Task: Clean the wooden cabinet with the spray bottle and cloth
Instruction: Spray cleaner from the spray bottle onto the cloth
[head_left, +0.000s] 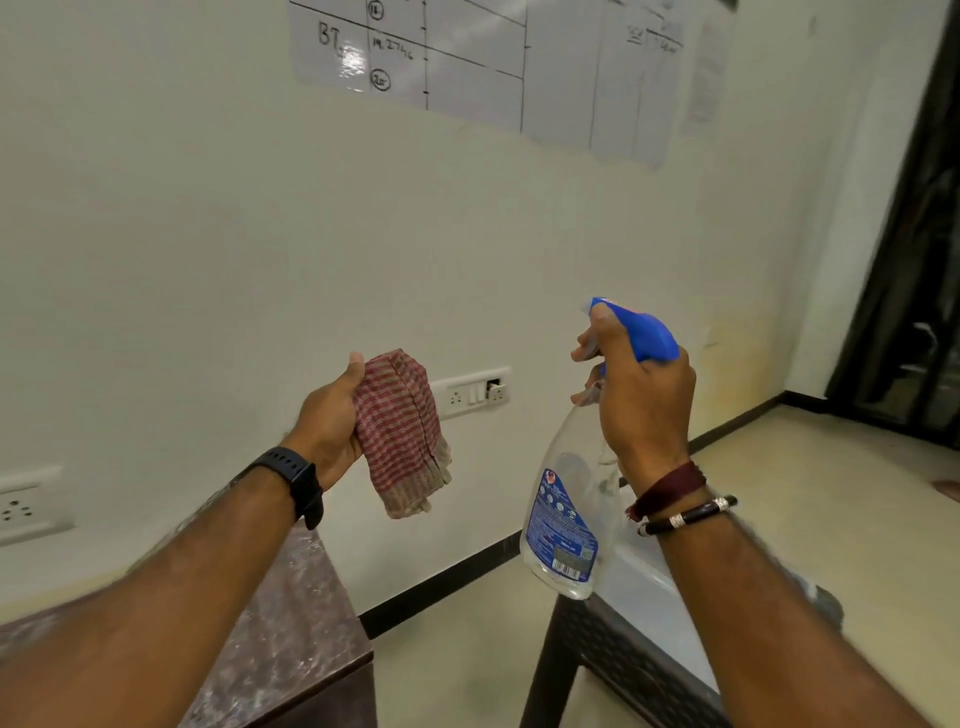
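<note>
My left hand (332, 421) holds a folded red-and-white checked cloth (402, 431) up in front of the wall, the cloth hanging down from my fingers. My right hand (639, 400) grips the neck of a clear spray bottle (566, 519) with a blue trigger head and a blue label, fingers on the trigger. The bottle hangs nearly upright in the air and looks almost empty. Below my left forearm lies a brown mottled cabinet top (291, 639), partly hidden by the arm.
A dark woven-sided table with a white top (639, 603) stands under my right arm. The cream wall carries a socket panel (470, 392), another socket (26, 506) at far left, and a whiteboard sheet (493, 62). A dark doorway (914, 260) is at right.
</note>
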